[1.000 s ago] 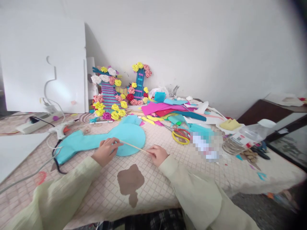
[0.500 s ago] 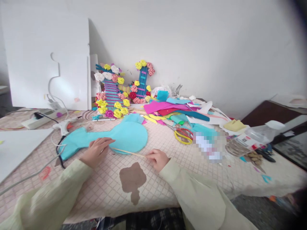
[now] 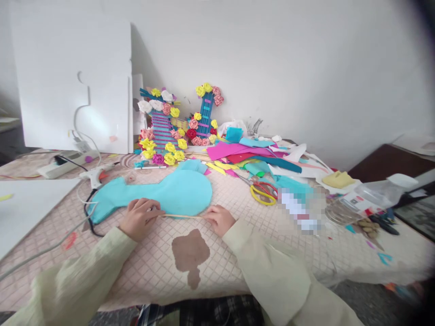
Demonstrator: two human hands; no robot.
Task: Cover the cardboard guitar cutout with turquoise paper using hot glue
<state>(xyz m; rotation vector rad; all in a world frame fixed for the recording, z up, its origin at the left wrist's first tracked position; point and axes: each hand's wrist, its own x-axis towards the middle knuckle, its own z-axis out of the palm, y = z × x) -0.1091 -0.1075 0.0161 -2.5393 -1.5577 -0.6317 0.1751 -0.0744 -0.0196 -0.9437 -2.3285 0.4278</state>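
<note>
A thin wooden stick [image 3: 181,216] stretches between my two hands along the near edge of a turquoise fish-shaped piece [image 3: 183,192]. The stick's left end is pinched in the fingers of my left hand [image 3: 140,218], which rests by the narrow part of the piece. At the other end, my right hand [image 3: 219,219] grips the stick with thumb and fingers, just off the piece's rounded end. The piece lies flat on the patterned tablecloth [image 3: 152,267]. Both stick ends are partly hidden by my fingers.
A white glue gun [image 3: 95,175] with its cord lies left of the piece, near a power strip [image 3: 68,164]. Scissors [image 3: 263,194], coloured paper scraps [image 3: 238,151] and a plastic bottle [image 3: 370,199] are to the right. Flower-decorated crafts [image 3: 161,131] stand behind.
My left fingers have closed on the stick's left end. The stick has turned from slanting to nearly level, and my right hand has risen slightly. The view has shifted a little.
</note>
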